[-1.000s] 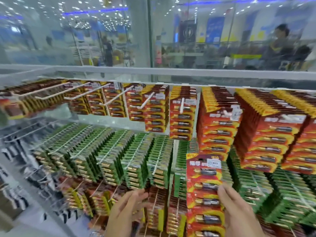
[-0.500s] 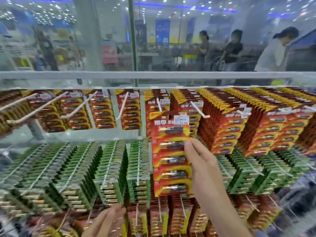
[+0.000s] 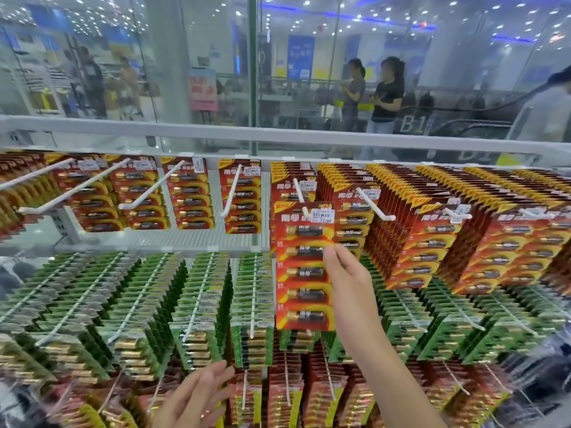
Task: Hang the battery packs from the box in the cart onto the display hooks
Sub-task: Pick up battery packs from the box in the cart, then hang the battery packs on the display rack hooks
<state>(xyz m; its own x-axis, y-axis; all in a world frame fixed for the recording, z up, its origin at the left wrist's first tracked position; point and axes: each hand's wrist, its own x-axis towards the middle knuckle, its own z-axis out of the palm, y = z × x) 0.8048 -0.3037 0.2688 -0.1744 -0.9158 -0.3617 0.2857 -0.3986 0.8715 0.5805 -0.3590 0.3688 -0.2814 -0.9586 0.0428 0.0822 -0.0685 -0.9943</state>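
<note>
One battery pack (image 3: 301, 274) pinched by right hand (image 3: 347, 273); left hand (image 3: 199, 395) slack, wrist cropped.

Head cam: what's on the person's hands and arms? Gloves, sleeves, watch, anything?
Left hand and right hand are both bare, no gloves. The right forearm is bare to the frame edge: no sleeve, no watch or band. A small glint on a left finger may be a ring; too blurred to tell.
</note>
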